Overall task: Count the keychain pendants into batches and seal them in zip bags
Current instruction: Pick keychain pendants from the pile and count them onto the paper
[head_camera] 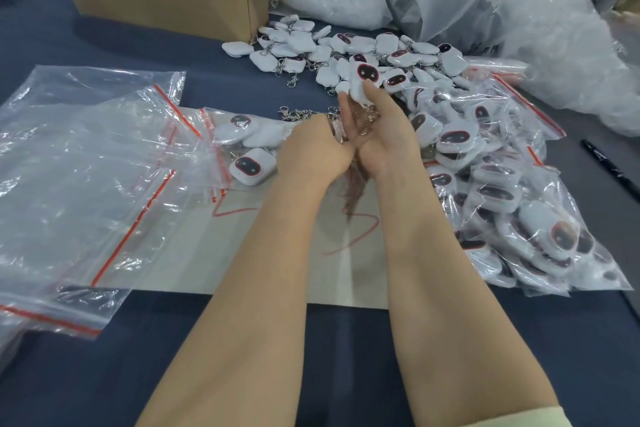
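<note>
Forearms [263, 281] cross the paper [343, 274]. The right hand [384, 135] grips bunched pendants [363, 80]; the left hand [311, 149] curls, hold unclear. Tangled chains [367, 121] could spoil the count.

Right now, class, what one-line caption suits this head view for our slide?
Right hand holds pendants beside the left hand, between empty zip bags and filled bags.

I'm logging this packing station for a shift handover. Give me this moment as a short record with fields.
right hand: grips a few white pendants, lifted
left hand: fingers curled beside the right; what it holds is hidden
loose pendants: pile on the table beyond the hands
empty zip bags: stacked at left
filled bags: heaped at right
box: cardboard, far left, holds more pendants
pen: black, right edge
</note>
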`<state>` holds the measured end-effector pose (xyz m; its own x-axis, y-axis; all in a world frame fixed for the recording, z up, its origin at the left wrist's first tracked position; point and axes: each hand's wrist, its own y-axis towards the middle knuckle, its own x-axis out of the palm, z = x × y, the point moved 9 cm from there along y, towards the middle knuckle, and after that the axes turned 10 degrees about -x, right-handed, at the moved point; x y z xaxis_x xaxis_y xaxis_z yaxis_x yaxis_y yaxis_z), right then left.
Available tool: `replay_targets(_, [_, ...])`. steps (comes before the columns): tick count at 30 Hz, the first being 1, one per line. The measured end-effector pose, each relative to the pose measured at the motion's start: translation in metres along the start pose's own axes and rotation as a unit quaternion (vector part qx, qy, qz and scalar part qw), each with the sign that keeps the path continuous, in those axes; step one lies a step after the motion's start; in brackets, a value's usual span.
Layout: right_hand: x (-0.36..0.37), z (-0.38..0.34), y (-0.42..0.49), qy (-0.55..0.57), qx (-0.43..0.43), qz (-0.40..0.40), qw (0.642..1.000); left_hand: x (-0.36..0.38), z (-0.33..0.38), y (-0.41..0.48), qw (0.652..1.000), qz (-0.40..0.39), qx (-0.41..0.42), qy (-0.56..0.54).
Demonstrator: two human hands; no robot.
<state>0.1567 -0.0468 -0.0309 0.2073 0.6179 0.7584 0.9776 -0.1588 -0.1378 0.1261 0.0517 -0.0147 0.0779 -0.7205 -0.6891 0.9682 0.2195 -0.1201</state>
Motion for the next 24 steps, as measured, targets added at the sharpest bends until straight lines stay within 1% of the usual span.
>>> replay_targets(3, [-0.005,0.001,0.004,-0.068,-0.025,-0.001,0.997,-0.001,0.000,0.000,1.000,-0.002,0.000,-0.007])
replay_targets(8, [-0.005,-0.003,0.009,-0.128,-0.072,-0.023,0.989,-0.002,0.000,-0.001,1.000,0.004,-0.002,-0.012])
replay_targets(12, [0.000,-0.008,0.005,-0.199,-0.104,-0.039,0.974,-0.001,-0.001,-0.001,1.000,-0.011,-0.007,-0.011])
replay_targets(16, [0.001,-0.014,0.003,-0.262,-0.126,-0.033,0.956,-0.001,-0.002,-0.001,1.000,-0.011,-0.008,-0.010])
replay_targets(19, [0.000,-0.014,0.002,-0.278,-0.139,-0.020,0.950,0.000,-0.003,0.000,1.000,-0.014,-0.014,-0.013])
replay_targets(21, [-0.001,-0.013,0.003,-0.271,-0.138,-0.014,0.953,0.000,-0.004,0.001,1.000,-0.010,-0.015,-0.012])
replay_targets(24, [-0.004,-0.010,0.005,-0.208,-0.119,-0.005,0.971,0.000,-0.003,0.002,1.000,-0.003,-0.012,-0.003])
